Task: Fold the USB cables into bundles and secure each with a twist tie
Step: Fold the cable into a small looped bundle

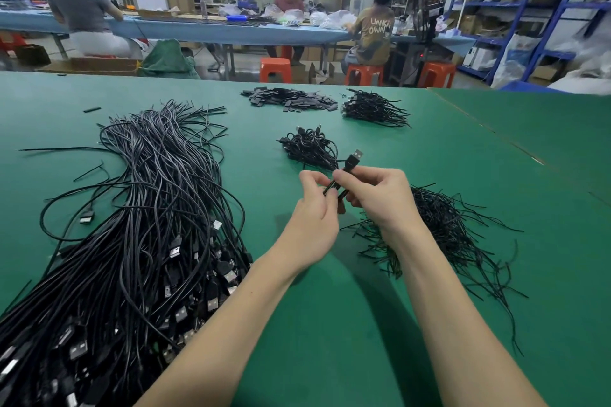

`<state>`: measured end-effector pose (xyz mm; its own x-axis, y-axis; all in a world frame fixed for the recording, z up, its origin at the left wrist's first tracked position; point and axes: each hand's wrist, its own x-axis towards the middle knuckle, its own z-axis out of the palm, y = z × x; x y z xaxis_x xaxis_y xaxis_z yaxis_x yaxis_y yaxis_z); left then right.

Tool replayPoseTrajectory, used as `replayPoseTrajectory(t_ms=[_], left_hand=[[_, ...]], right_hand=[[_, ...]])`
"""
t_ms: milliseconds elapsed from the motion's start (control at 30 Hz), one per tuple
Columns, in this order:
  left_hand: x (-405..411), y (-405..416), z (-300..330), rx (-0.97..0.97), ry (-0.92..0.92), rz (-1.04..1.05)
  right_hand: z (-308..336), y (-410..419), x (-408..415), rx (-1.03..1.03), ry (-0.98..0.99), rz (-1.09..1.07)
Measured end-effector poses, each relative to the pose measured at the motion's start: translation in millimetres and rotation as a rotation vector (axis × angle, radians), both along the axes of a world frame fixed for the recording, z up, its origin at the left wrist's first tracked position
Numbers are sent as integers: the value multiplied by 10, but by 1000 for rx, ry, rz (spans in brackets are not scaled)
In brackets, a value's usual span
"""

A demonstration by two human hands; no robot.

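Pinching a folded cable [344, 175], both hands' grips, left hand [312, 208] and right hand [373, 195], hover above the green worktop [330, 307]; ties [446, 231] lie right.

A folded black USB cable [344, 175] sits tilted above the green tabletop [330, 307], its metal plug pointing up and away. Loose cables [139, 225] sprawl left, finished bundles [309, 147] lie beyond, black twist ties [443, 228] heap right.

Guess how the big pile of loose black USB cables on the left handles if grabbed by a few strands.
The big pile of loose black USB cables probably flops: strands curve limply. Likely tangles, since they cross heavily. Plug ends may snag.
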<state>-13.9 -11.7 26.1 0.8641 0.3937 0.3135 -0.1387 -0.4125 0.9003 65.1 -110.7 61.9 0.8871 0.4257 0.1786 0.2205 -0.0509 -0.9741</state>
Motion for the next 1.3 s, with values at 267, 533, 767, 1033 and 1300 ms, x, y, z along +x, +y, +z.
replayPoseTrajectory(t_ms=[267,533,767,1033,1300], left_hand=[[38,57,-38,-245,-39,110],[52,163,12,-600,-115,96],[18,162,19,-586,-106,134],[-6,134,29,-577,-81,138],[-14,131,18,-567,-60,147]], right_hand=[[33,-98,60,-93,-66,56],[-101,-292,162,-1083,-450,-116],[-189,-292,191,-1069,-414,-192],[-163,-286,185,-930,-331,-234],[-64,-271,188,-519,-214,-131]])
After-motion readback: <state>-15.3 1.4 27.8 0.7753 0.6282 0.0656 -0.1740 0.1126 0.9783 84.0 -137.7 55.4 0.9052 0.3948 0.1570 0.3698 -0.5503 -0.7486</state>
